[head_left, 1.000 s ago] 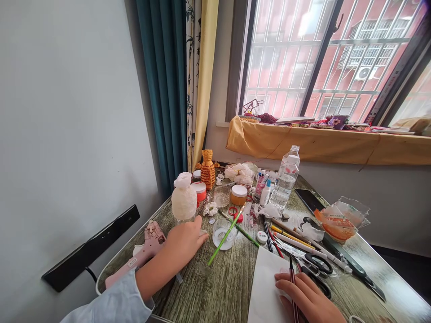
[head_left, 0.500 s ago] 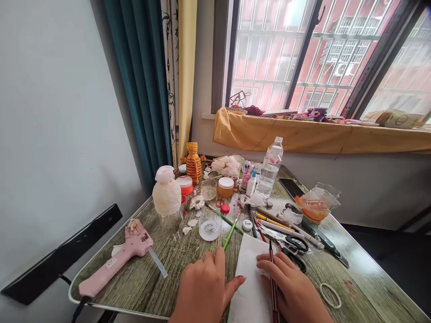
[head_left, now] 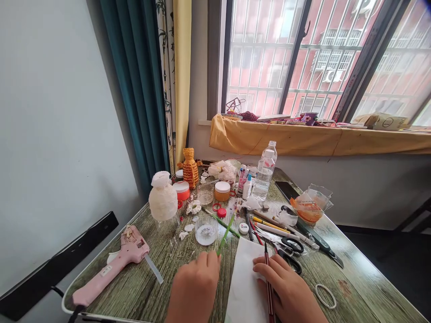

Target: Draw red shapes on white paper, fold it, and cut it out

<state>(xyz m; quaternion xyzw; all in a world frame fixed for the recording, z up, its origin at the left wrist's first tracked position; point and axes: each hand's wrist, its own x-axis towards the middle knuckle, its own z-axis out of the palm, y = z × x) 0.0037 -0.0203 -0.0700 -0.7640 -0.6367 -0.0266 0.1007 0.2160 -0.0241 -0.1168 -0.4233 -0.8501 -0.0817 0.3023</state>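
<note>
My left hand [head_left: 193, 287] is closed in a fist above the front of the table, left of a folded sheet of white paper [head_left: 240, 278]. A green paintbrush [head_left: 227, 233] runs down to its knuckles; the brush's lower end is hidden, so whether I grip it is unclear. Below the fist nothing shows of the thumb. My right hand [head_left: 286, 287] rests on the paper's right side with curled fingers. It holds a slim dark-red pen [head_left: 269, 285] with white stripes, its dark tip pointing away from me. A second green brush [head_left: 222, 222] crosses under the first.
A pink glue gun [head_left: 112, 269] lies at left near a cream paper-covered vase [head_left: 163, 199]. Beyond my hands stand a clear dish [head_left: 206, 233], lidded jars and water bottles [head_left: 264, 175]. Scissors [head_left: 292, 245], a utility knife [head_left: 323, 242] and a white ring [head_left: 325, 296] lie at right.
My left hand's thumb, spread over the paper before, is tucked out of sight, and the fingers are more curled. My right hand keeps its hold on the pen. The view has shifted slightly.
</note>
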